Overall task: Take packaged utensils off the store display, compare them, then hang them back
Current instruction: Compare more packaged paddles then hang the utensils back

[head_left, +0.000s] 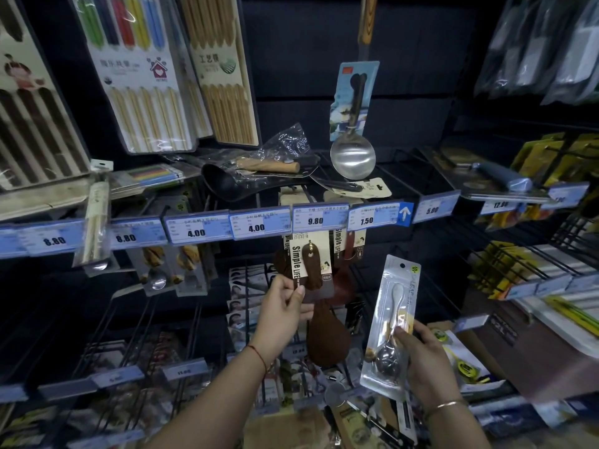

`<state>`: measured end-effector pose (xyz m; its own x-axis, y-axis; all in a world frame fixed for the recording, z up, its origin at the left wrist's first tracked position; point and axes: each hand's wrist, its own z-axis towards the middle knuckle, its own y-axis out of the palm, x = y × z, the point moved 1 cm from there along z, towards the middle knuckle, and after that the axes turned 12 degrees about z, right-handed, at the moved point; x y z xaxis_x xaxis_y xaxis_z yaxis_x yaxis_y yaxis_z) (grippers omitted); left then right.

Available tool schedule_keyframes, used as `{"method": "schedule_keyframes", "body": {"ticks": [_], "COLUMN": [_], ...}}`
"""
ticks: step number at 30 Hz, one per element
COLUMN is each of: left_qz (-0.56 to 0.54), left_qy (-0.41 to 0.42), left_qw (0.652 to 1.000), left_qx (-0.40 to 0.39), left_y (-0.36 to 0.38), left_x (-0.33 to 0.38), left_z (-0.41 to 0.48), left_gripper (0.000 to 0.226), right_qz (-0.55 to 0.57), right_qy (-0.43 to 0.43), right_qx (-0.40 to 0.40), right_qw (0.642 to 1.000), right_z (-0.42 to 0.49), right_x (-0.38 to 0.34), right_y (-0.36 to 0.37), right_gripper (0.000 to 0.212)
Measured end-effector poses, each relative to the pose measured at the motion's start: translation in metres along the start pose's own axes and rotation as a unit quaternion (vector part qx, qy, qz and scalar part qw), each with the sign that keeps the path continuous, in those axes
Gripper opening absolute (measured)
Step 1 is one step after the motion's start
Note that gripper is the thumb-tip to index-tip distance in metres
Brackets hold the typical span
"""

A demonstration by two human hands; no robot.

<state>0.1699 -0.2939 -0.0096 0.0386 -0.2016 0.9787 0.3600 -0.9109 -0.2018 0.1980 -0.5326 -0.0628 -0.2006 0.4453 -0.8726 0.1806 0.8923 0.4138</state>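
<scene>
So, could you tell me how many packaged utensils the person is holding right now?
2. The left hand pinches the wooden spoon pack just below the 9.80 label; the right hand holds the clear-packed metal spoon, lower right. Nothing else shows in either hand.

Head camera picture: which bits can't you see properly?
- Wooden spoon card: its lower part is hidden under fingers of the left hand, which pinches it.
- Spoon packet: the right hand covers its lower right edge, and plastic glare blurs the spoon's bowl.
- Wood-handled utensil: cut off by the top edge.
- Lower price tag: too blurred to read.
</scene>
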Motion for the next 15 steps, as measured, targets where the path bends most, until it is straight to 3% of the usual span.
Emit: {"method": "schedule_keyframes", "body": {"ticks": [10,15], "left_qz": [0.009,0.057], "left_qy": [-0.04,-0.017], "left_qw": [0.999,0.997], "left_qx": [0.029,0.053], "left_y": [-0.002,-0.008], "left_x": [-0.009,-0.002], "left_z": [0.033,0.056], "left_gripper": [0.008,0.029], "right_qz": [-0.015,-0.029], "right_qy": [-0.012,-0.027], "right_qx": [-0.001,-0.007], "right_qw": [1.0,0.999], "right_z": [0.0,-0.007], "right_x": [-0.002,-0.007], "right_y": [0.002,0.005], "right_gripper": [0.016,0.014]}}
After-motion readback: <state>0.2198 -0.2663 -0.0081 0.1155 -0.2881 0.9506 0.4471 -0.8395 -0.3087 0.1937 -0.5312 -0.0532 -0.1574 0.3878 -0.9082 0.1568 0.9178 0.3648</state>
